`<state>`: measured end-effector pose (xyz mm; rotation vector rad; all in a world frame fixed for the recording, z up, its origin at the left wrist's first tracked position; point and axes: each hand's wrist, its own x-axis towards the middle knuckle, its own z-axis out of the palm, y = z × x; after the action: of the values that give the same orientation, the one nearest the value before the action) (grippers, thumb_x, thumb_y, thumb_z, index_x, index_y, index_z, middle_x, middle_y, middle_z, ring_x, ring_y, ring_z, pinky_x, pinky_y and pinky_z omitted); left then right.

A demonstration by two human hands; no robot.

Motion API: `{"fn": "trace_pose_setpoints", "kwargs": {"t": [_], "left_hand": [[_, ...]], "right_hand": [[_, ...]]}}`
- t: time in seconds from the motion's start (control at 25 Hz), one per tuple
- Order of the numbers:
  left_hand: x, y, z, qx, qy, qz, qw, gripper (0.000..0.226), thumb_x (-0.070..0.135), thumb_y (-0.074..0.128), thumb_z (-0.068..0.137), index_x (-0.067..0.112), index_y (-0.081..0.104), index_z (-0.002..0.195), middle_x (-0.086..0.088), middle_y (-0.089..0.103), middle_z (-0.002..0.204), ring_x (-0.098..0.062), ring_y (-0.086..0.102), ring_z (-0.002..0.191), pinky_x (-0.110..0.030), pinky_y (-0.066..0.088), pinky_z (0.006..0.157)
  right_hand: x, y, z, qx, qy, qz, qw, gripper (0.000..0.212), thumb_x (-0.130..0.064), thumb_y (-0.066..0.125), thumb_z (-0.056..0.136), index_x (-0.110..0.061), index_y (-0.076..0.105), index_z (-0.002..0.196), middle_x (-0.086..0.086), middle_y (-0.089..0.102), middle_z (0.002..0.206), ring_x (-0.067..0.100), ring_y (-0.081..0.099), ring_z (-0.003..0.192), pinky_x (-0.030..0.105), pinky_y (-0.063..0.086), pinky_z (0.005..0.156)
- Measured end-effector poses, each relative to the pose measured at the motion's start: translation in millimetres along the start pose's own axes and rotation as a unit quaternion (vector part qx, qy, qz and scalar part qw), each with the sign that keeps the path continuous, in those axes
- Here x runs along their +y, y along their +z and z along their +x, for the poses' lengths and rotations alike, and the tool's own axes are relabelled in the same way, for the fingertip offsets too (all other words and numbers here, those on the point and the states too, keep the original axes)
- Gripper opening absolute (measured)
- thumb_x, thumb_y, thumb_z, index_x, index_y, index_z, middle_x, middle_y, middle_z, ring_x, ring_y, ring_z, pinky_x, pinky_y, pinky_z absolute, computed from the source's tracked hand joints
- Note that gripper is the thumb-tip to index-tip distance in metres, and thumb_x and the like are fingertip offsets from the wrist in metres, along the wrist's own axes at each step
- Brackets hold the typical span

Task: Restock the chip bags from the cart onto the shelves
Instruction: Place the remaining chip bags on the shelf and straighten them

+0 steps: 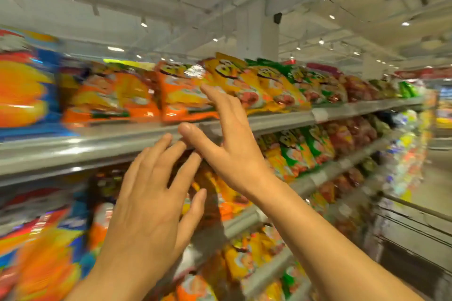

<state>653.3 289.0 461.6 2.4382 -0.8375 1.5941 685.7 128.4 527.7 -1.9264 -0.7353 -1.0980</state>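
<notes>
Spread, straight fingertips of the right hand (232,146) reach the shiny orange foil chip bag (183,97) on the grey metal top shelf (97,146); contact unclear. The left hand (149,203), fingers splayed, holds nothing below the shelf's edge.

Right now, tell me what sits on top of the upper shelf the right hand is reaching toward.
On the upper shelf stands a row of chip bags: orange bags, yellow bags, green ones farther right. The right hand covers some lower edges; anything behind the front row is hidden.
</notes>
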Motion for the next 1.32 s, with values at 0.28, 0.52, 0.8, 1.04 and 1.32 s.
{"fn": "trace_pose_setpoints", "kwargs": {"t": [0.28,0.52,0.8,1.04,1.32], "left_hand": [[206.9,199.5,62.6,-0.158,-0.005,-0.226,0.961,0.06,0.046,0.042,0.091,0.01,0.06,0.136,-0.016,0.053,0.143,-0.037,0.045,0.139,-0.056,0.041,0.11],[345.0,339.9,69.1,-0.295,0.007,-0.317,0.901,0.065,0.052,0.04,0.084,0.01,0.07,0.125,-0.014,0.065,0.127,-0.038,0.06,0.124,-0.055,0.051,0.097],[410.0,498.1,33.1,-0.463,0.01,-0.343,0.817,0.058,0.053,0.049,0.099,0.028,0.041,0.151,0.003,0.039,0.153,-0.02,0.033,0.143,-0.035,0.03,0.115],[440.4,641.0,2.5,-0.58,-0.029,-0.38,0.72,0.054,0.038,0.057,0.1,0.02,0.044,0.149,-0.005,0.041,0.152,-0.022,0.037,0.142,-0.032,0.032,0.114],[474.0,754.0,-45.4,-0.724,-0.034,-0.339,0.6,0.061,0.042,0.063,0.095,0.017,0.044,0.148,-0.014,0.038,0.156,-0.029,0.038,0.142,-0.032,0.036,0.112]], "right_hand": [[219.9,-184.0,-141.8,0.026,0.257,-0.086,0.962,0.054,-0.043,0.058,0.097,-0.025,0.043,0.146,-0.005,0.048,0.139,0.003,0.044,0.13,0.01,0.034,0.106],[351.3,-303.8,-236.7,0.004,0.431,-0.144,0.891,0.049,-0.04,0.06,0.097,-0.021,0.047,0.141,-0.003,0.055,0.131,0.013,0.052,0.124,0.025,0.042,0.103],[469.1,-361.7,-316.5,-0.023,0.592,-0.16,0.79,0.061,-0.042,0.063,0.095,-0.019,0.041,0.147,0.007,0.056,0.132,0.02,0.055,0.119,0.039,0.048,0.102],[566.5,-363.1,-369.8,-0.017,0.709,-0.115,0.695,0.06,-0.027,0.067,0.094,-0.014,0.041,0.145,0.01,0.058,0.137,0.019,0.059,0.116,0.036,0.052,0.097],[668.3,-359.8,-419.5,-0.019,0.821,-0.072,0.566,0.067,-0.03,0.066,0.095,-0.01,0.033,0.15,0.01,0.058,0.121,0.022,0.056,0.102,0.033,0.045,0.085]]}}
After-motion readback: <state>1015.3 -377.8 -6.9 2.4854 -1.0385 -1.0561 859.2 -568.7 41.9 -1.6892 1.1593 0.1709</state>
